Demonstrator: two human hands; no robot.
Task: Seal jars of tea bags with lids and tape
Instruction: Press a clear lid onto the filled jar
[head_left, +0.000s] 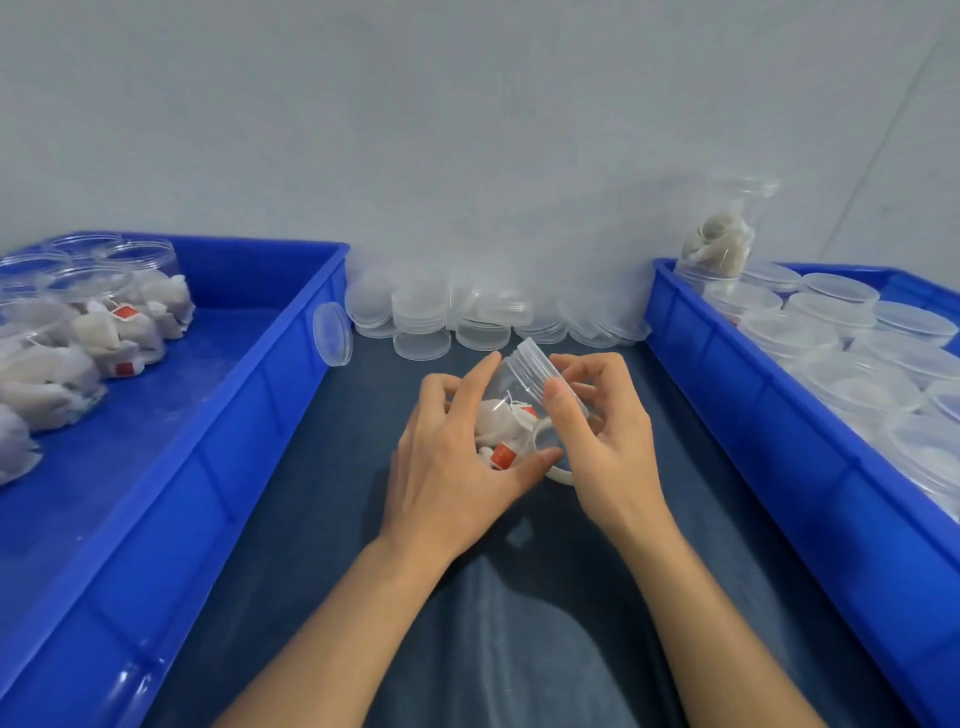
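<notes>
I have a small clear plastic jar with tea bags inside (511, 415) held up between both hands over the dark blue cloth-covered desk (322, 499), tipped so its mouth points up and away from me. My left hand (457, 462) cups the jar's body, fingers curled round the far side and the thumb pressed along the near side, which I judge keeps it from spinning. My right hand (597, 415) pinches the clear round screw lid (535, 366) at the mouth between thumb and curled fingers; the lid looks seated on the thread, though I cannot tell whether it is fully tight. A white ring, perhaps the tape roll (558, 470), shows just under my hands, mostly hidden. On my left the blue plastic crate of open filled jars (291, 364) holds those waiting for lids; on my right the second blue plastic crate (727, 395) holds lidded jars, one upside down on top. The pile of spare clear lids (467, 317) lies against the wall, well within reach ahead. The open lane between the two crate rims is narrow, so I judge any sideways swing should stay high enough to pass over the rim; nearer me the cloth gives more room.
</notes>
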